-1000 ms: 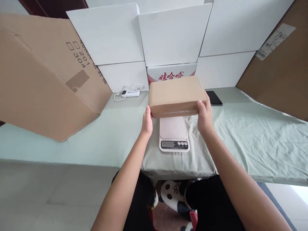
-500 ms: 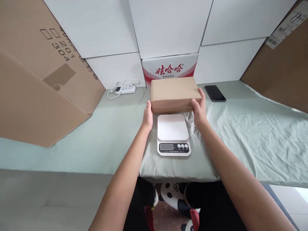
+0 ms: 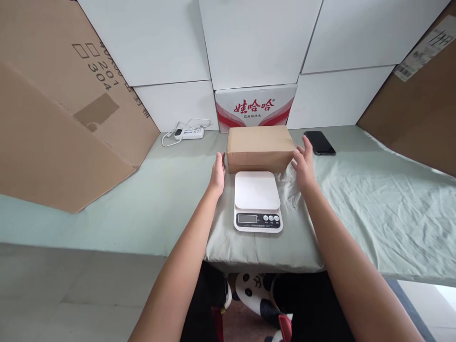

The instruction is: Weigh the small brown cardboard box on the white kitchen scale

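Observation:
A brown cardboard box (image 3: 260,140) rests on the green cloth just behind a white kitchen scale (image 3: 257,190). My left hand (image 3: 217,173) is beside the box's left end, fingers stretched out, with a narrow gap between. At the right end, my right hand (image 3: 304,164) has its fingers apart, close to the box's front corner; whether a fingertip still touches it I cannot tell. Neither hand grips anything. The scale's display looks blank, and its platform carries nothing.
Behind the box stands a white and red printed carton (image 3: 254,107). A smartphone (image 3: 319,143) lies to the right, and a white device with a cable (image 3: 189,133) to the left. Large cardboard panels (image 3: 71,118) flank the cloth-covered table (image 3: 160,204).
The box has come down onto the cloth behind the scale. Both hands have loosened from it, the right one moving outward and opening its fingers. The view has shifted slightly.

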